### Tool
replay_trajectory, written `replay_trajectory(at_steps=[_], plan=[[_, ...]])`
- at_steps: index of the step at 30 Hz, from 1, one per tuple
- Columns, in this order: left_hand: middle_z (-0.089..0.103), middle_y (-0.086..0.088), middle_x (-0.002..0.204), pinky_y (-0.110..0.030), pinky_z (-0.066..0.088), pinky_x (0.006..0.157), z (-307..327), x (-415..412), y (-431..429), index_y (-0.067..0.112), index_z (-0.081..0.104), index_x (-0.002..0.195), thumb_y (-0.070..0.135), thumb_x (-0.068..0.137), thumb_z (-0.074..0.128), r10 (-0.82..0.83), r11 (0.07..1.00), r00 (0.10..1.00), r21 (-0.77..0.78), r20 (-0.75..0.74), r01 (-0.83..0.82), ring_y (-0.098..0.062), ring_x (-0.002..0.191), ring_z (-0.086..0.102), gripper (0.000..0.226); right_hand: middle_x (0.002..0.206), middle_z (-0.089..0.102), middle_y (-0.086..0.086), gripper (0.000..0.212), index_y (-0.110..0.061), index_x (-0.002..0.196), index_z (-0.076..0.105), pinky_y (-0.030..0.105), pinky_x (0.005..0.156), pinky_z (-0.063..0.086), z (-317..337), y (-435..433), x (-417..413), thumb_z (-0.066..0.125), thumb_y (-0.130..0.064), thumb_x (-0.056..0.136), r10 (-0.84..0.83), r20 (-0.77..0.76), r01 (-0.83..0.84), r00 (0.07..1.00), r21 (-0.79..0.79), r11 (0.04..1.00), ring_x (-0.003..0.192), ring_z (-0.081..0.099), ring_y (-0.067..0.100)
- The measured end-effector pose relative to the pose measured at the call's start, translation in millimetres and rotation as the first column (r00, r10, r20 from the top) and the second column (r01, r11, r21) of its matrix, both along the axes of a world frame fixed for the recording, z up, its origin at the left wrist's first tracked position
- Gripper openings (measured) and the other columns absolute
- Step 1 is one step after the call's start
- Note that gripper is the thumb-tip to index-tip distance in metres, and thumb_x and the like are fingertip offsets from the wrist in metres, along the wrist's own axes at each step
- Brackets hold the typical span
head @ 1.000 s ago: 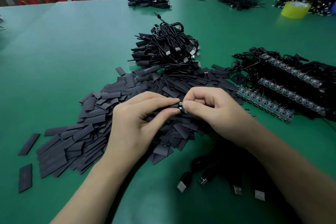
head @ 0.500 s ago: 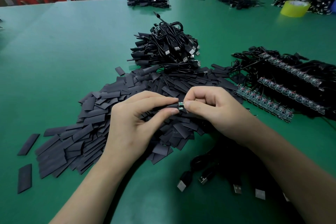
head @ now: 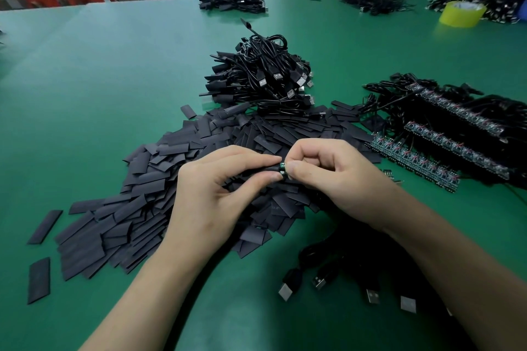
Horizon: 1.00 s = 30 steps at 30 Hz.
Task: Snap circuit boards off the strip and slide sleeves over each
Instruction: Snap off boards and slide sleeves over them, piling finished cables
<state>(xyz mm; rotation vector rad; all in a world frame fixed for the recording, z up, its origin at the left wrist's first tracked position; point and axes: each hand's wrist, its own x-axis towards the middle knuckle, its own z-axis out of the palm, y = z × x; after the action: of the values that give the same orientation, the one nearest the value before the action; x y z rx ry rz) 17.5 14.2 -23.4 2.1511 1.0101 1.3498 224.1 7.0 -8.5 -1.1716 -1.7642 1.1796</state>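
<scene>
A person's two bare hands meet over the middle of a green table (head: 99,80), seen from above and behind. The left hand (head: 216,194) has its grip closed on a black sleeve (head: 265,170), pinching it between thumb and forefinger so that it lies roughly level and points right. The right hand (head: 328,177) has its fingers curled, and its grip pinches a small green circuit board (head: 283,171) between thumb and forefinger. The board sits at the sleeve's right end, and only a sliver of it shows between the fingertips of the two hands. How far it reaches inside the sleeve cannot be told.

Under and around the hands spreads a broad heap of flat black sleeves (head: 137,208), with a few strays lying apart at the left. Behind the heap rises a pile of black cables (head: 262,80) with USB plugs. To the right, several strips of circuit boards (head: 413,159) lie side by side on more black cable. Near the person, under the right forearm, lie loose cables whose USB plugs (head: 285,291) point toward the front edge. At the far right stands a yellow tape roll (head: 462,14).
</scene>
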Motion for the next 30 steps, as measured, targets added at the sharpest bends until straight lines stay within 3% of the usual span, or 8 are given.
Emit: replay_trajectory(at_steps=[23, 27, 30], plan=[[0.074, 0.017, 0.099, -0.012, 0.046, 0.083, 1, -5, 1, 0.020, 0.080, 0.105, 0.021, 0.088, 0.079, 0.042, 0.998, 0.997, 0.051, -0.071, -0.039, -0.001, 0.092, 0.070, 0.017, 0.065, 0.051, 0.001, 0.021, -0.022, 0.081, 0.066, 0.034, 0.059, 0.027, 1, 2, 2, 0.057, -0.038, 0.092, -0.024, 0.031, 0.024, 0.999, -0.023, 0.999, 0.062, 0.036, 0.018], [0.075, 0.015, 0.096, -0.013, 0.048, 0.081, 2, -11, 2, 0.020, 0.080, 0.104, 0.025, 0.088, 0.076, 0.095, 0.996, 0.995, 0.004, -0.020, -0.094, -0.004, 0.091, 0.071, 0.017, 0.062, 0.043, -0.001, 0.021, -0.025, 0.073, 0.063, 0.034, 0.055, 0.024, 5, 3, 7, 0.056, -0.033, 0.090, -0.097, 0.017, 0.097, 0.995, -0.002, 0.995, 0.061, 0.031, 0.019], [0.073, 0.015, 0.077, -0.012, 0.047, 0.067, -1, -10, 2, 0.029, 0.079, 0.100, 0.024, 0.098, 0.066, 0.109, 0.985, 0.990, -0.142, 0.088, -0.095, -0.001, 0.071, 0.067, 0.014, 0.063, 0.043, -0.002, 0.019, -0.027, 0.071, 0.062, 0.038, 0.061, 0.026, 7, 3, 7, 0.055, -0.032, 0.088, -0.141, -0.020, 0.141, 0.990, 0.016, 0.990, 0.064, 0.031, 0.021]])
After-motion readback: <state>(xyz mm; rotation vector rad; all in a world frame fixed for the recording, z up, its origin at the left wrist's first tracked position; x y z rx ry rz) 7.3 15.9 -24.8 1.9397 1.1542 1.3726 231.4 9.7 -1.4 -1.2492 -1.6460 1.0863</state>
